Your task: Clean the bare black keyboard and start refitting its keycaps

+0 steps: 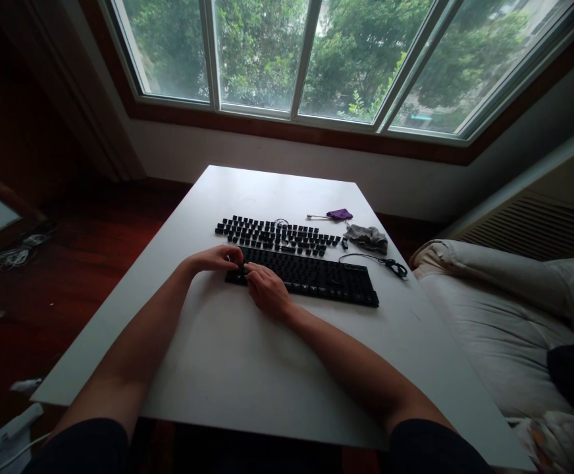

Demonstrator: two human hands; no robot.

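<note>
A black keyboard (326, 276) lies across the white table, much of its surface dark and bare-looking, with what look like keycaps along its near edge. My left hand (218, 257) is at the keyboard's left end, thumb and fingers pinched together; anything between them is too small to make out. Close beside it, my right hand (268, 291) rests over the near left part of the keyboard, its fingers bent and held together at the keys. Their tips are partly hidden. Loose black keycaps (252, 229) are spread in rows just behind the keyboard.
A coiled black cable (395, 268) lies right of the keyboard. Behind it are a crumpled grey cloth (366, 238), a purple cloth (339, 214) and a thin stick-like item (316, 216). The white table (247, 368) stands between a window and a beige sofa (484, 316).
</note>
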